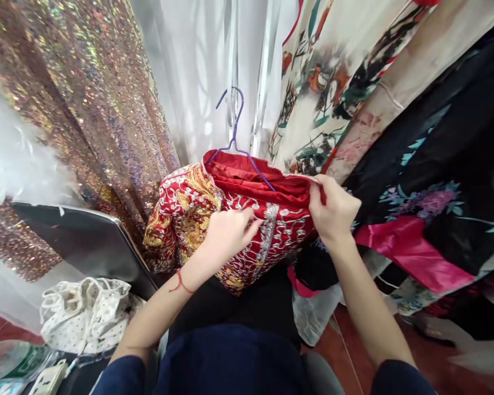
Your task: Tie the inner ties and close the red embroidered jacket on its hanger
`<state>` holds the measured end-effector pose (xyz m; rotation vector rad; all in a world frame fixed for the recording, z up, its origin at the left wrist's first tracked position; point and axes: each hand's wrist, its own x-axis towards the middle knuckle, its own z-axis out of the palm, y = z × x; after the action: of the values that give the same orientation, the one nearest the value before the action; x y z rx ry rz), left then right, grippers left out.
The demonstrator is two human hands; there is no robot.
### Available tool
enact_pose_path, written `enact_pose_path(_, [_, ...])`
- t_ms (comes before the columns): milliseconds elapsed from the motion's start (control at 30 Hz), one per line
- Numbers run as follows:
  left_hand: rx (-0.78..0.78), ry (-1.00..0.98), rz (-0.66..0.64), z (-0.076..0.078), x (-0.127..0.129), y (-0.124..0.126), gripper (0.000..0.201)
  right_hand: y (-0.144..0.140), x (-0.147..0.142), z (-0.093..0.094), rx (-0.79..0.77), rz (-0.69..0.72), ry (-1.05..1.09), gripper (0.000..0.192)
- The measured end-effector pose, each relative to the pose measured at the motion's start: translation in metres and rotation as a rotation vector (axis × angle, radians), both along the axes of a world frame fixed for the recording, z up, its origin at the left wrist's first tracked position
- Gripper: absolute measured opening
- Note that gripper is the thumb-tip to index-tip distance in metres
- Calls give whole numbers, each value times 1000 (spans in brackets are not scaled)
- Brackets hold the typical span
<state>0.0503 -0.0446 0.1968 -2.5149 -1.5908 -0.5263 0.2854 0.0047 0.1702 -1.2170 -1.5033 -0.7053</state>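
Observation:
A red jacket (197,219), embroidered in gold and silver with a plain red lining, rests over my lap. From its opening rises a purple wire hanger (235,129), its hook free in front of white fabric. My right hand (333,208) grips the jacket's upper edge at the right, thumb on the outside. Over the front, beside the silver trim, my left hand (233,233) has thumb and fingertips pinched together. Whatever lies between those fingertips is too small to tell. A red string bracelet (181,281) circles my left wrist.
Sequinned fabric (107,82) hangs at left beside a dark chair back (78,236). A white dotted drawstring bag (84,312) and a plastic bottle (16,359) sit at lower left. A floral garment (321,82) and black clothing with a pink ribbon (415,252) hang at right.

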Motion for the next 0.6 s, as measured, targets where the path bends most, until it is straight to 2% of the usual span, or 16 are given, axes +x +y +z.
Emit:
enact_pose_path(67, [80,-145,-139,-6,16,17,42,-6,-3,-8,15,34,12,32])
enact_pose_path(167, [121,-263,-210,-9,34,41,57,-12,-6,-11,41,69,75,28])
enact_pose_path(233, [110,-255,-238,-12,41,55,48,-14,-7,-7,41,68,110,25])
enact_pose_path(333, [132,-283,-272,-19,47,70,30,-13,-4,9,34,36,132,25])
enact_pose_path(400, [158,-341,-263,-25,54,79,28,-12,-1,23,52,9,134,26])
enact_pose_path(500, [158,-367,-183,-32,68,94,32,-12,4,41,119,-13,129,25])
enact_pose_path(600, [113,-367,-97,-33,80,111,39,-14,7,43,143,1,122,25])
